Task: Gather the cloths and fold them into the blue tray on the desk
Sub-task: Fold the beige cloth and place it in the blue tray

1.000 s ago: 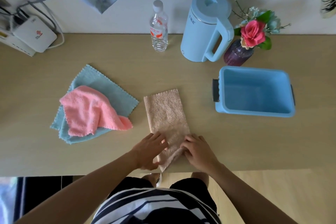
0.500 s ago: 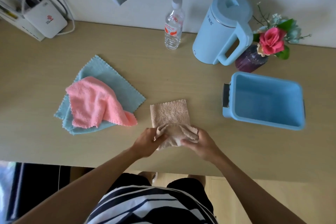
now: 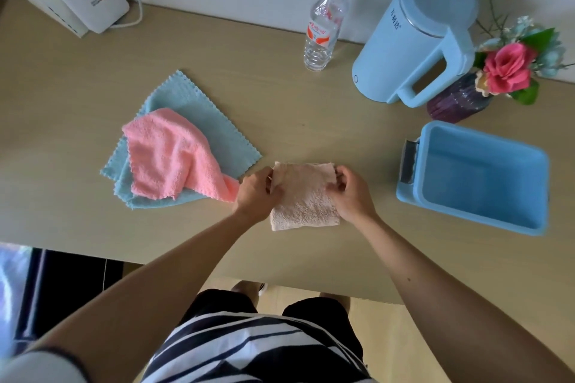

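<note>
- Head view: the beige cloth (image 3: 303, 196) lies folded into a small, roughly square pad on the wooden desk (image 3: 295, 109), near its front edge and in front of the person.
- The left hand (image 3: 256, 193) pinches the pad's far left corner, fingers curled over the edge, with the heel of the hand on the cloth's left side.
- The right hand (image 3: 351, 193) grips the far right corner in the same way — thumb and fingers closed on the fabric. The two hands are apart, one at each side of the cloth, and both are clamped on it.
- The blue tray (image 3: 413, 193) stands on the desk to the right of the cloth, apart from it, with a dark handle on its left end; its inside shows only bare blue plastic.
- To the left, the pink cloth (image 3: 168, 152) lies crumpled on top of the light blue cloth (image 3: 199, 109), which is spread flat — a tip of the pink one reaches close to the left hand.
- Along the back of the desk stand a clear water bottle (image 3: 323, 28), a light blue kettle (image 3: 413, 37), and a purple vase (image 3: 454, 99) with a pink rose (image 3: 507, 67).
- A white box (image 3: 90, 0) with cables sits at the far left corner.
</note>
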